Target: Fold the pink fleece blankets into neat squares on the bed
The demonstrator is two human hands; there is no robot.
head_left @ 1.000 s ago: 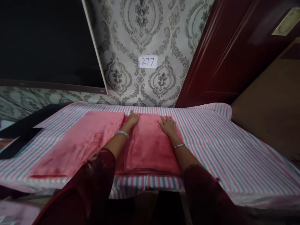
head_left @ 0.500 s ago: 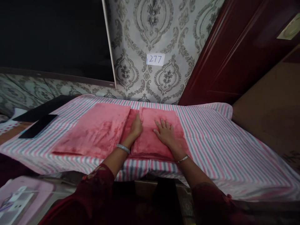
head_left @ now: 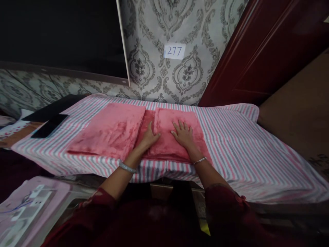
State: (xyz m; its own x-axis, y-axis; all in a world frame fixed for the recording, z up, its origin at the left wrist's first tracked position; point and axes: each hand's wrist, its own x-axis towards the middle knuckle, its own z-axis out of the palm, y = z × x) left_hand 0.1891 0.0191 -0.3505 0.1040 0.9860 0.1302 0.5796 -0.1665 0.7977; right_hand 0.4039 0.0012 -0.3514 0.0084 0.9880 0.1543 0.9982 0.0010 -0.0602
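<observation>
A pink plush blanket [head_left: 110,128] lies folded, with a wide left part and a narrower right part. A darker strip of the same cloth shows between the two parts. On the right part my right hand [head_left: 183,135] rests flat with its fingers spread, palm down. My left hand [head_left: 149,137] lies at the inner edge of that part, over the darker strip. Its thumb and forefinger are apart and the other fingers are partly hidden. Neither hand grips the cloth.
The blanket lies on a striped tablecloth [head_left: 236,151]. A black phone [head_left: 50,126] is at the left. A television [head_left: 61,37] hangs behind, near a dark red door [head_left: 239,61]. A brown cardboard box [head_left: 300,99] stands at the right, and a pink container [head_left: 55,188] sits low at the left.
My left hand has opened out, its thumb and forefinger spreading apart, and has shifted slightly along the fold. My right hand stays flat on the blanket. The whole view has shifted slightly.
</observation>
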